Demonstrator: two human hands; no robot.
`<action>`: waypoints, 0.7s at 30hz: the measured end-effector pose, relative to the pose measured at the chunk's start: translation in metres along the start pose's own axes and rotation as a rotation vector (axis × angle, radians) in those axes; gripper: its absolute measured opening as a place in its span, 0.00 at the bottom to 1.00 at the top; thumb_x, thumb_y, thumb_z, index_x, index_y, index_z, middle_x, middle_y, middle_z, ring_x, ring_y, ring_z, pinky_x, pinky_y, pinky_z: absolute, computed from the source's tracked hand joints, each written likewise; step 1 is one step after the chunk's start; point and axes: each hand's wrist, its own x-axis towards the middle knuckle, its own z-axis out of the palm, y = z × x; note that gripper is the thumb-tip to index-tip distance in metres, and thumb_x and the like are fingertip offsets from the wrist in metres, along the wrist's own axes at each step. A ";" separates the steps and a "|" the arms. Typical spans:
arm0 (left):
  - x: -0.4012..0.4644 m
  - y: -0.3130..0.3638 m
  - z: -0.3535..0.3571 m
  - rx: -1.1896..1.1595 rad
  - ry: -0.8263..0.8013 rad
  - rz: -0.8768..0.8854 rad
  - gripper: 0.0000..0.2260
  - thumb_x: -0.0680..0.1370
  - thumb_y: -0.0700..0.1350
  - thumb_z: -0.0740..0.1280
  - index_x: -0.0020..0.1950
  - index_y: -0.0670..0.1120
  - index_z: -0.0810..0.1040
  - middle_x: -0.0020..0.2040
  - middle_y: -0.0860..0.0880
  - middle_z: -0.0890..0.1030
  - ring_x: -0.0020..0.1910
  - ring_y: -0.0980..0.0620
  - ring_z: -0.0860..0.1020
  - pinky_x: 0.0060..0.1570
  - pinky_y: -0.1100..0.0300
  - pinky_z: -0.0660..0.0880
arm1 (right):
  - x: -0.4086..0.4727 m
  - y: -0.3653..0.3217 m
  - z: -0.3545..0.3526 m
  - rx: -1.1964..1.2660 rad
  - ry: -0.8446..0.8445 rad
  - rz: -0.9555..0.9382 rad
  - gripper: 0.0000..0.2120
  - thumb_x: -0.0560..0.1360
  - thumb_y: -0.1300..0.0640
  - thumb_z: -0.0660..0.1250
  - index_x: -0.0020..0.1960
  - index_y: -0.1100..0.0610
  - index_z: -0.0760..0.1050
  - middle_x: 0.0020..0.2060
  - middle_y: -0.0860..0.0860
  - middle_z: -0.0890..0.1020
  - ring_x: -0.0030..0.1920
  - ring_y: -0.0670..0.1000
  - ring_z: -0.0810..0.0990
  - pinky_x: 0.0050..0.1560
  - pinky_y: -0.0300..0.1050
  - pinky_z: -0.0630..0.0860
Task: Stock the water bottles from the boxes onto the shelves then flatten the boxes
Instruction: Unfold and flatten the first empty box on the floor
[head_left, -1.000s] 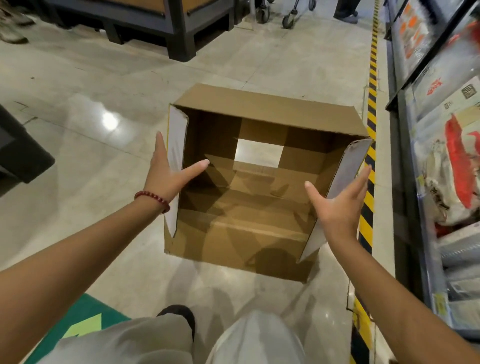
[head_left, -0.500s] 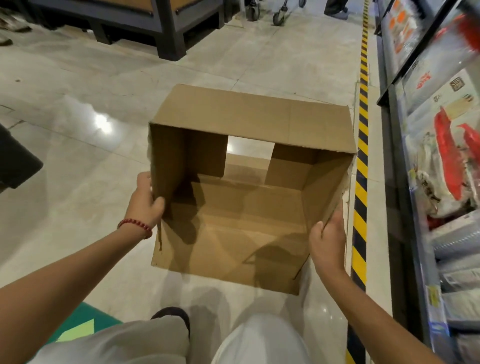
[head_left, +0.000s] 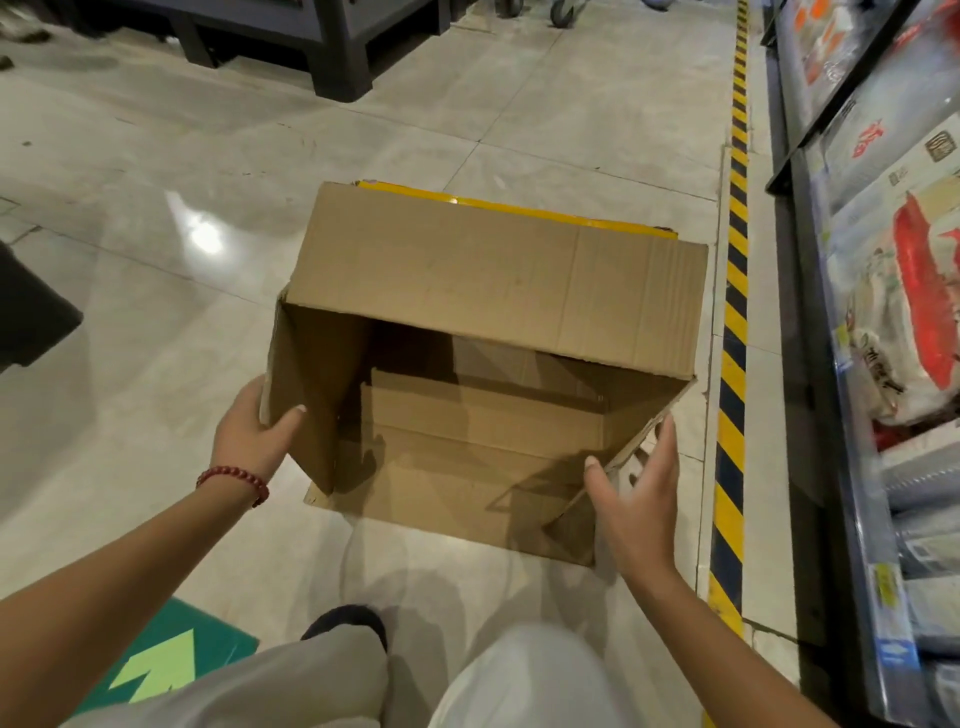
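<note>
The empty cardboard box (head_left: 483, 332) is held above the tiled floor (head_left: 156, 322), its open end turned toward the person. The left hand (head_left: 254, 431) has its grip clamped on the left wall of the box, thumb inside. The right hand (head_left: 636, 499) is at the torn right edge with fingers spread apart, not closed on it.
</note>
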 end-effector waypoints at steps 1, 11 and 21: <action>0.001 0.004 -0.005 -0.022 0.026 0.035 0.24 0.76 0.43 0.67 0.71 0.43 0.67 0.66 0.41 0.73 0.63 0.39 0.72 0.57 0.44 0.74 | 0.003 -0.006 -0.004 -0.003 0.034 -0.036 0.42 0.74 0.56 0.69 0.77 0.50 0.46 0.76 0.49 0.53 0.75 0.50 0.56 0.63 0.38 0.61; 0.009 0.012 -0.037 0.348 0.047 0.159 0.25 0.74 0.30 0.60 0.69 0.47 0.70 0.56 0.41 0.80 0.51 0.39 0.78 0.49 0.47 0.76 | 0.040 -0.038 -0.042 -0.267 0.150 0.035 0.35 0.73 0.66 0.65 0.76 0.54 0.56 0.73 0.53 0.63 0.69 0.57 0.67 0.51 0.46 0.72; 0.014 0.049 -0.015 0.428 0.006 0.263 0.29 0.74 0.41 0.68 0.73 0.44 0.62 0.71 0.43 0.67 0.68 0.43 0.68 0.64 0.49 0.69 | 0.089 -0.071 -0.033 0.165 -0.018 0.140 0.32 0.74 0.62 0.69 0.73 0.55 0.57 0.66 0.53 0.70 0.66 0.54 0.69 0.62 0.51 0.70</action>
